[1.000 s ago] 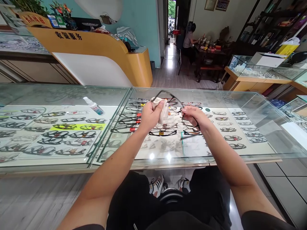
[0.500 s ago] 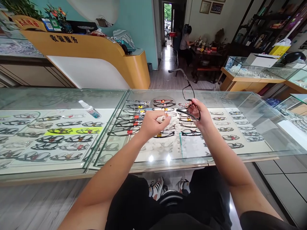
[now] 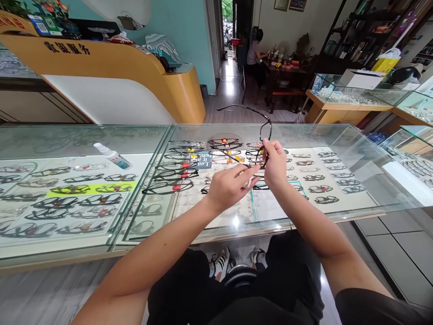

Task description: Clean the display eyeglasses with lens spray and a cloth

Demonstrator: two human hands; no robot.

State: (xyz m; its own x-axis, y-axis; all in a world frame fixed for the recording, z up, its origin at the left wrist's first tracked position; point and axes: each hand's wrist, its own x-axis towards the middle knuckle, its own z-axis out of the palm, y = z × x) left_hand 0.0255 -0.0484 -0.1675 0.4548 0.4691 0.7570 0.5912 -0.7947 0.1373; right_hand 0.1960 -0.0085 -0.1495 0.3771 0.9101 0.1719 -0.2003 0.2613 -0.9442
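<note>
Here, one pair of black glasses (image 3: 264, 135) is held just above a glass counter (image 3: 338, 135).
The left hand (image 3: 230, 188), grip folded on one pale cloth (image 3: 249, 183), reaches to the frame. The right hand (image 3: 275, 164) pinches its rim, one temple pointing left. Holding by the rim looks steadiest. One spray bottle (image 3: 112, 156) lies left, dozens of display frames (image 3: 169, 186) sit under the glass, and one person (image 3: 253, 52) sits far back.
</note>
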